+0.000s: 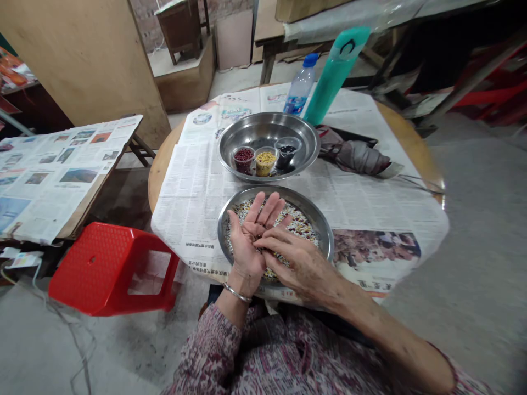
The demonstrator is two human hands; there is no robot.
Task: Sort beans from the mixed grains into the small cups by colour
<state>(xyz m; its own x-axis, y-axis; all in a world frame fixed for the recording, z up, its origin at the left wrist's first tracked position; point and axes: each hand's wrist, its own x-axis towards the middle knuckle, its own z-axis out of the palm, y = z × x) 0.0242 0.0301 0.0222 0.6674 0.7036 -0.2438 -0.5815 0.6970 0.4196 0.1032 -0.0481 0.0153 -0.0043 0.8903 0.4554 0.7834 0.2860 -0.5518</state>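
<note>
On a surface [401, 131] spread with newspaper [185, 192], two basins stand in line. The near basin [328, 241] holds mixed grains [303, 222], with the left hand [249, 247] and right hand [302, 260] above it. Behind it, the far basin [267, 130] holds three cups [265, 160] in its near part. A bottle [300, 90] and flask [335, 79] stand behind, rightward; a fabric bundle [358, 154] lies right. Left of the surface, a stool [90, 266] stands on the floor [135, 351].

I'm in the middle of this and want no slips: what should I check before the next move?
1. Left hand palm up over the near basin: ok.
2. Right hand fingers at the left palm: ok.
3. Pieces in that palm countable: cannot tell.
4. Grains in the near basin separated by colour: not ok, mixed.
5. Three clear cups inside the far basin: ok.
</note>
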